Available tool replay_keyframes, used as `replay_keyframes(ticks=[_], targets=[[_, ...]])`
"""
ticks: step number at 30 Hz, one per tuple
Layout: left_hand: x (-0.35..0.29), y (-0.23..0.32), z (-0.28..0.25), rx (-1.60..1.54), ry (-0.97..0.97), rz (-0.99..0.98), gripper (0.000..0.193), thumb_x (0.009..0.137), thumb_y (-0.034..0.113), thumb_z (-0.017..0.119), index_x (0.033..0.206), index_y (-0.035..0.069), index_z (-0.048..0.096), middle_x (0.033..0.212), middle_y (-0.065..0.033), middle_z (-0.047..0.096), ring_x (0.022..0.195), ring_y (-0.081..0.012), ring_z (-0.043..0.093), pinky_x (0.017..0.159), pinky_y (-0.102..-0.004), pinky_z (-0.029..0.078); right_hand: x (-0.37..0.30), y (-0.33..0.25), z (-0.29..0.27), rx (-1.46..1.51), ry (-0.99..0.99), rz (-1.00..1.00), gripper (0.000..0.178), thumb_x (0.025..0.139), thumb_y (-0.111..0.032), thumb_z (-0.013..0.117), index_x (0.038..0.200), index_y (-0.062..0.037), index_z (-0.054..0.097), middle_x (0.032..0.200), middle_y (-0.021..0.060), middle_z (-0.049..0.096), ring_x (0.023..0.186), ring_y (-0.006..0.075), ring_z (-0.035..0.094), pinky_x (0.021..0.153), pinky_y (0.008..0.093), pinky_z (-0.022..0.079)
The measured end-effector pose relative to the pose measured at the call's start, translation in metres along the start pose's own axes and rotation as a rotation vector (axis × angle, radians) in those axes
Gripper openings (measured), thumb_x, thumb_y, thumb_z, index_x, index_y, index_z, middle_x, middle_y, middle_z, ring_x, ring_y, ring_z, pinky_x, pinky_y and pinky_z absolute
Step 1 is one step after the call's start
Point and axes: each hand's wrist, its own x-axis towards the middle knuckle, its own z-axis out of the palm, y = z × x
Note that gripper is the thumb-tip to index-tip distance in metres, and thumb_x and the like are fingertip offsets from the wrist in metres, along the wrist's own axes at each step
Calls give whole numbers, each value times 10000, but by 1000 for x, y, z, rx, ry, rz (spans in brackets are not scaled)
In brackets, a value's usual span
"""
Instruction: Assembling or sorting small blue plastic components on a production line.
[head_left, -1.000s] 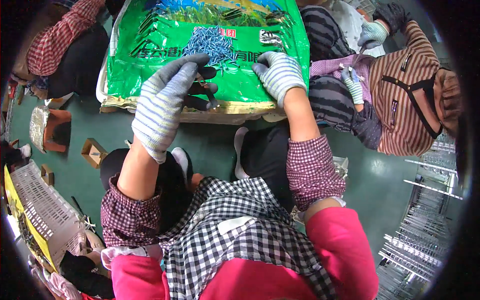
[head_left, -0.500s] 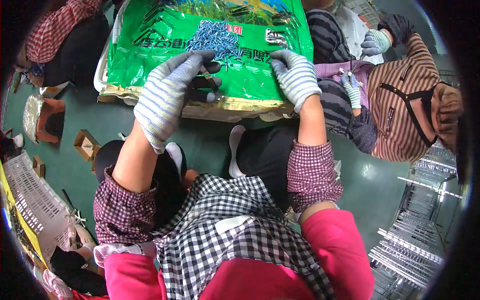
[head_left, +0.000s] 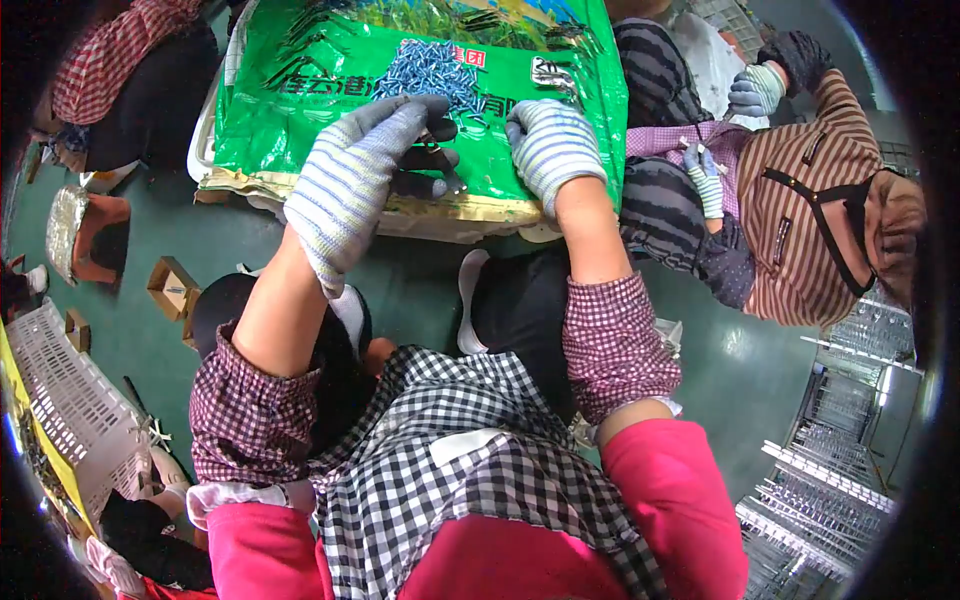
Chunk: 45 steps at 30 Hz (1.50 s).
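My left hand [head_left: 355, 175], in a striped glove with grey fingers, is held over the near edge of a green printed sack [head_left: 260, 140]. Its thumb and forefinger pinch a small metal piece [head_left: 428, 146], partly hidden by the fingers; the lower fingers are curled. To the right, my right hand [head_left: 560, 150], gloved alike, has its fingers drawn together above the sack. Whatever its fingertips hold, if anything, cannot be made out. Between and beyond the hands lies a heap of small blue screws [head_left: 425, 72] on the sack.
Dark thin pieces [head_left: 310, 45] lie at the sack's far left, silvery ones [head_left: 550, 75] at its right. A co-worker in brown stripes [head_left: 800, 200] sits at right, beside metal racks [head_left: 820, 500]. On the floor at left are a small stool [head_left: 95, 235], a cardboard box [head_left: 172, 285] and a white crate [head_left: 75, 390].
My right hand has moved left, closer to my left hand, and its fingers have drawn together. My left hand has shifted slightly right, still pinching the small metal piece.
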Motion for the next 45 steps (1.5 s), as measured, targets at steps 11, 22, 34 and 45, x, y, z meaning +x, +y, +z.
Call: replay_keyframes(ticks=[11, 22, 34, 45], targets=[[10, -7, 2, 67, 10, 3, 374, 926, 274, 471, 1185, 9, 523, 1051, -84, 601, 910, -163, 595, 752, -288, 504, -27, -20, -22, 1359, -110, -66, 177, 799, -96, 639, 931, 23, 634, 795, 60, 653, 709, 109, 590, 676, 255, 484], [17, -13, -5, 179, 9, 49, 349, 925, 244, 464, 1162, 6, 558, 1024, -69, 619, 917, -127, 577, 828, -249, 458, -24, -30, -7, 1284, -99, -204, 152, 806, -77, 621, 925, 16, 642, 824, 64, 657, 765, 99, 584, 710, 260, 483], [17, -15, -7, 230, 30, 110, 320, 922, 225, 482, 1139, 9, 575, 1013, -63, 625, 893, -118, 578, 814, -238, 463, -25, -33, -4, 1305, -108, -197, 158, 793, -74, 630, 931, 3, 636, 835, 60, 644, 791, 116, 571, 758, 274, 466], [17, -26, 3, 320, 112, 170, 286, 908, 157, 510, 1134, -5, 576, 1029, -66, 626, 920, -116, 566, 837, -241, 450, -25, -46, 5, 1274, -17, -45, 123, 748, 2, 608, 868, 10, 584, 795, 82, 620, 701, 118, 555, 646, 268, 481]])
